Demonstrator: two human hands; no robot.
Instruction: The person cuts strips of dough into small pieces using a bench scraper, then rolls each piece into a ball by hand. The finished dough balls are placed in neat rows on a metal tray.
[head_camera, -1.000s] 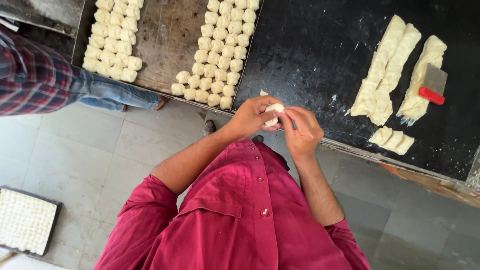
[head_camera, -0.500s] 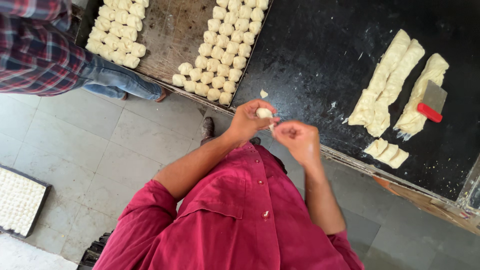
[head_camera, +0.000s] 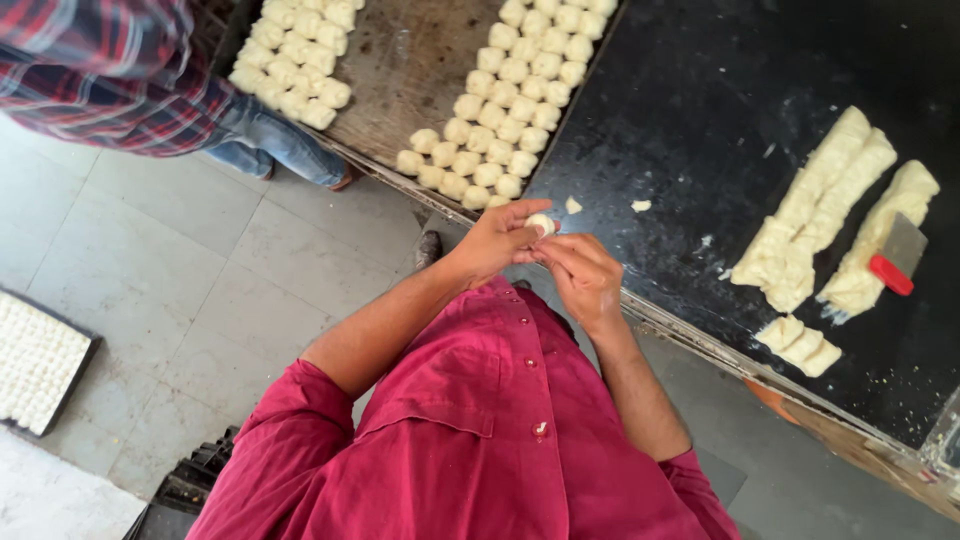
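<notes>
My left hand (head_camera: 497, 240) pinches a small pale dough piece (head_camera: 541, 223) at its fingertips, just off the edge of the black worktop (head_camera: 700, 120). My right hand (head_camera: 583, 277) meets it from the right, with its fingers closed on the same piece. Both hands hover in front of my red shirt. Just beyond them a worn metal tray (head_camera: 415, 70) carries rows of round dough balls (head_camera: 505, 110), and a second cluster of dough balls (head_camera: 295, 60) lies on its left side.
Long dough logs (head_camera: 815, 215), a scraper with a red handle (head_camera: 893, 262) and several cut dough pieces (head_camera: 800, 345) lie on the worktop to the right. Another person in a plaid shirt (head_camera: 110, 70) stands at upper left. A tray of white pieces (head_camera: 35, 360) sits at the left.
Half a second ago my right hand was a little apart from the dough piece. It has come back against my left hand's fingertips. The view has shifted slightly.
</notes>
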